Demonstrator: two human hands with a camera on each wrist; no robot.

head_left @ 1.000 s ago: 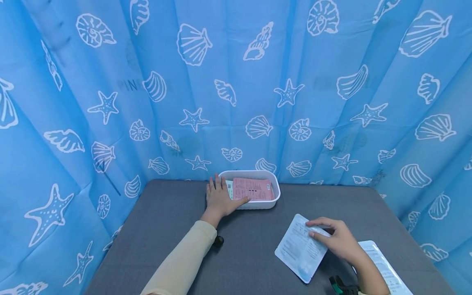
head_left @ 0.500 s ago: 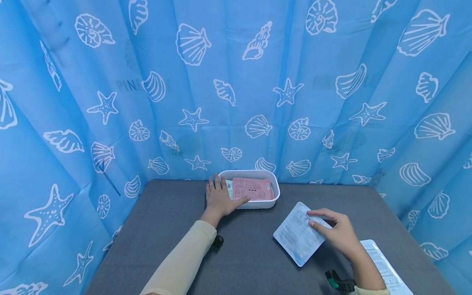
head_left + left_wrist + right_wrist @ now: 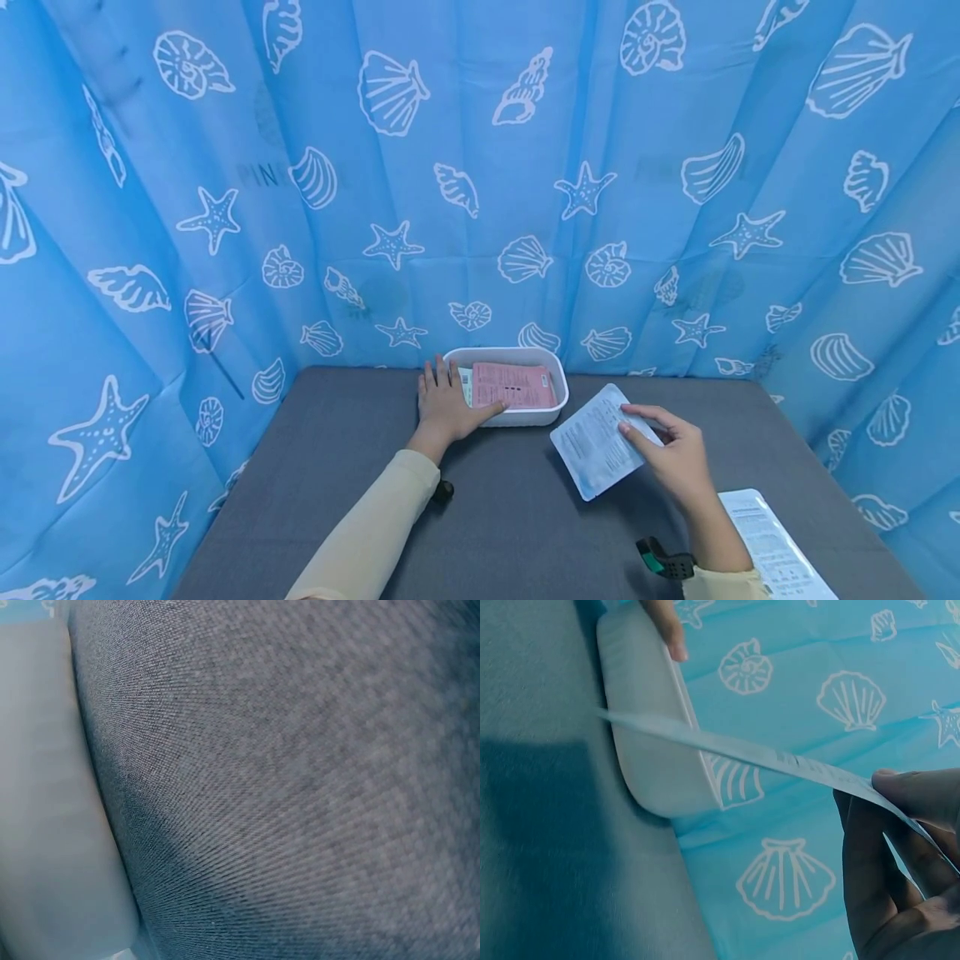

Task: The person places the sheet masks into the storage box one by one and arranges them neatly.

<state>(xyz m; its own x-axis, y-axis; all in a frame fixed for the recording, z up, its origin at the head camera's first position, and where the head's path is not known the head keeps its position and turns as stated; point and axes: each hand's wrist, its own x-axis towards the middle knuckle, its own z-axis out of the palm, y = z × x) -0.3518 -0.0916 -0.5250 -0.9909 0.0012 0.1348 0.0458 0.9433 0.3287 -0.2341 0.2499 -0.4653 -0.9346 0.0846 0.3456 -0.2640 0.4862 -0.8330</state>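
Head view looks down; both wrist views share the tray (image 3: 558, 396) closely.

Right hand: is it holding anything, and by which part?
Yes. The right hand pinches a white sachet by its right edge, lifted off the table beside the white tray.

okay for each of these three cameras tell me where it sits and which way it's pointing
Head: worn on the head, looks forward and down at the table, tray and curtain; both forearms, left hand and right hand show.
Left wrist: pressed close to the table; no hand shows.
Right wrist: looks past the packet at the tray; right fingers show.
Shared: head and right wrist both show tray and packet.
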